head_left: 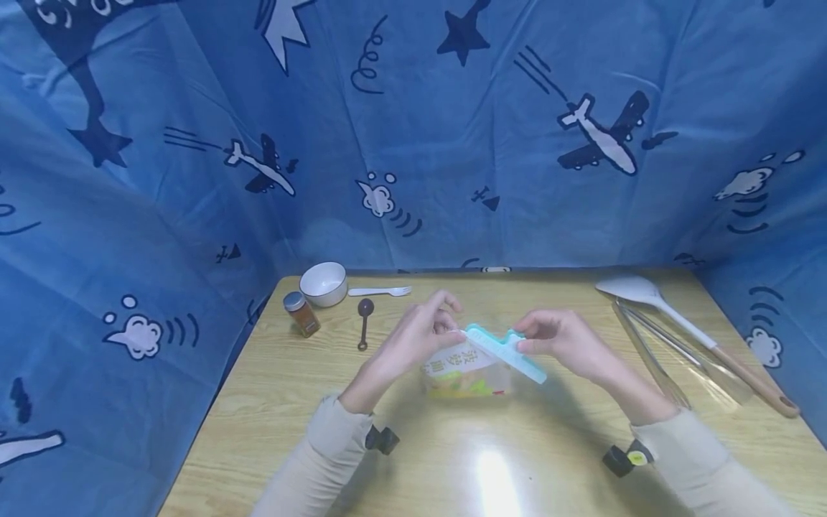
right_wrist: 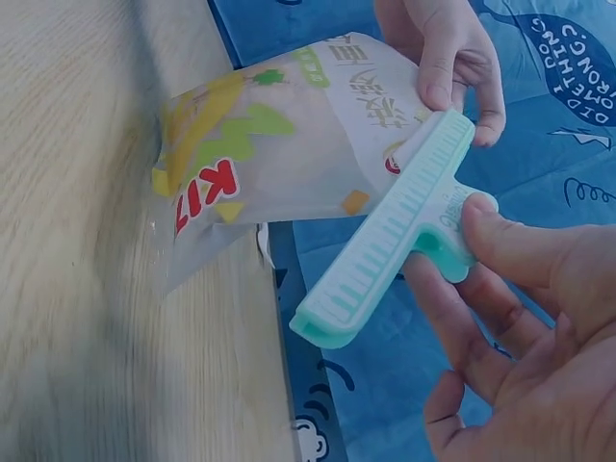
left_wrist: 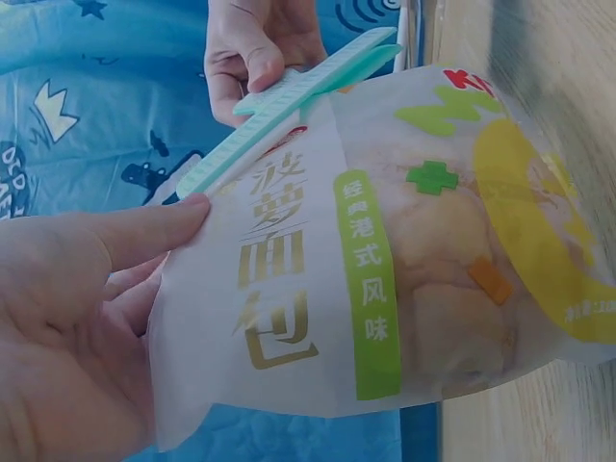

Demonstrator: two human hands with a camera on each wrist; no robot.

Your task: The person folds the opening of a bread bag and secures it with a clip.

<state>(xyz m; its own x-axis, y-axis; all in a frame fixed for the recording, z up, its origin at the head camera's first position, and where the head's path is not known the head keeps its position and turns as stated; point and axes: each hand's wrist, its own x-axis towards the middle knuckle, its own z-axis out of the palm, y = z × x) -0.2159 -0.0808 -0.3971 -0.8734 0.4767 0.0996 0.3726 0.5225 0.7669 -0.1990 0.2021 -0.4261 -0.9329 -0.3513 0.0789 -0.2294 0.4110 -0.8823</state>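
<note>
A bread bag [left_wrist: 298, 260] with a white top and a clear, printed lower part hangs over the table. My left hand [head_left: 420, 334] pinches one top corner of it between thumb and fingers. My right hand [head_left: 568, 341] pinches the handle of a mint-green bag clip [right_wrist: 390, 241] between thumb and fingers. In both wrist views the clip lies slantwise along the bag's top edge, one end close to the left fingertips. Its other end sticks out past the bag. Whether its bars are fully closed on the bag I cannot tell.
At the back left stand a white bowl [head_left: 324, 284] and a spice jar [head_left: 301, 314], beside a white fork [head_left: 380, 291] and a brown measuring spoon [head_left: 365, 323]. Metal tongs [head_left: 649, 352] and a white ladle [head_left: 685, 323] with a wooden handle lie at the right. A blue curtain [head_left: 413, 143] surrounds the table.
</note>
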